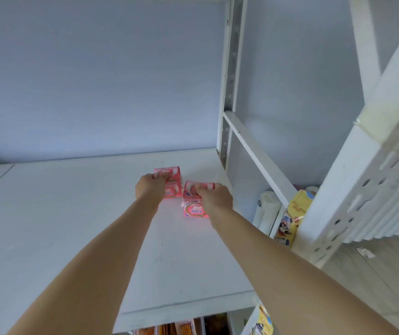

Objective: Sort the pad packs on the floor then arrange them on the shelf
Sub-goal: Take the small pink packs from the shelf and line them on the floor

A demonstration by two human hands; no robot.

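Two stacks of pink pad packs stand side by side toward the back right of the white shelf (72,226). My left hand (149,187) grips the top pack of the left stack (173,174), thumb on its face. To the right, my right hand (214,197) grips the top pack of the right stack (194,209), which sits slightly nearer to me. In each stack a second pack shows under the held one. Both arms reach forward over the shelf.
A white slotted upright (229,93) and a slanted brace (258,155) bound the shelf on the right. Yellow snack bags (295,209) and a white radiator (386,213) lie beyond. More packaged goods (188,327) show on the level below the shelf's front edge.
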